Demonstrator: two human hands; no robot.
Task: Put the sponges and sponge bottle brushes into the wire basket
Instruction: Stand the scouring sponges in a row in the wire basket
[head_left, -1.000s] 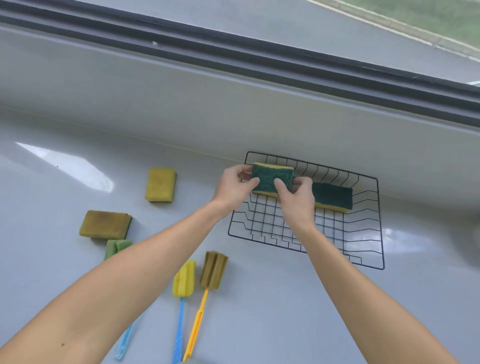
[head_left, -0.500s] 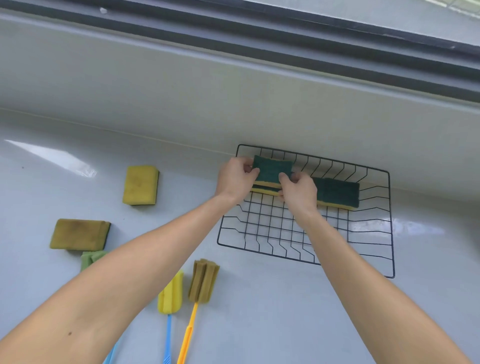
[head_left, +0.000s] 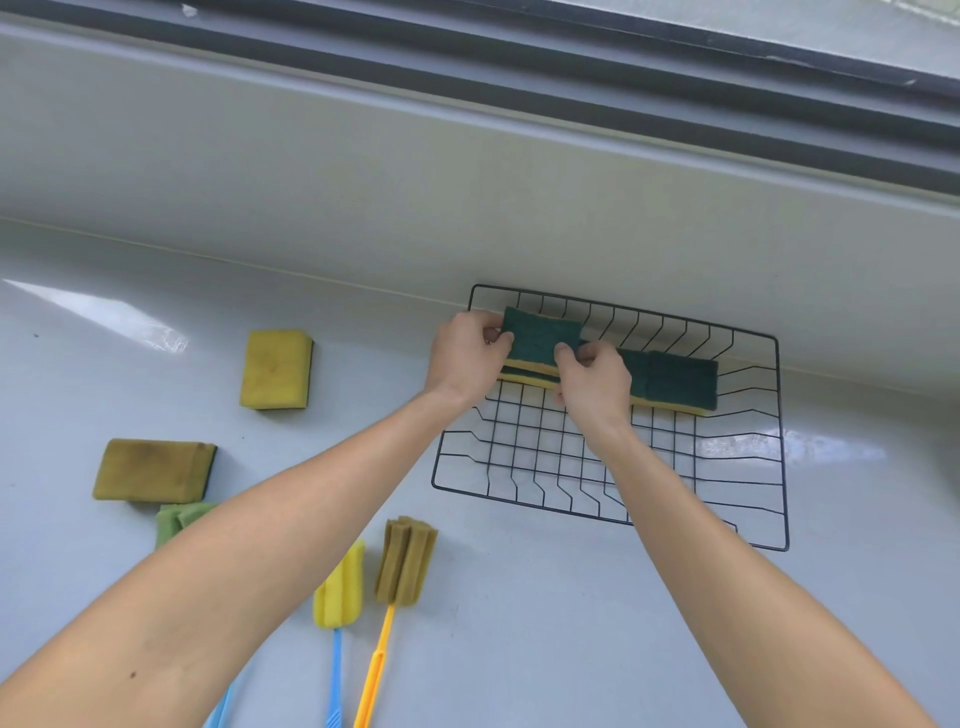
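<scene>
Left hand (head_left: 467, 358) and right hand (head_left: 595, 382) both grasping green-topped sponge (head_left: 540, 338) at far left end of wire basket (head_left: 782, 467), second green sponge (head_left: 675, 382) already inside beside it. On tabletop (head_left: 519, 623) (left of basket): yellow sponge (head_left: 276, 370), brownish sponge (head_left: 153, 470), three bottle brushes (head_left: 405, 558).

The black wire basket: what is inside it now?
Inside the black wire basket lie two green-topped yellow sponges: one lying free, one held by the left hand and right hand, which partly cover it.
</scene>
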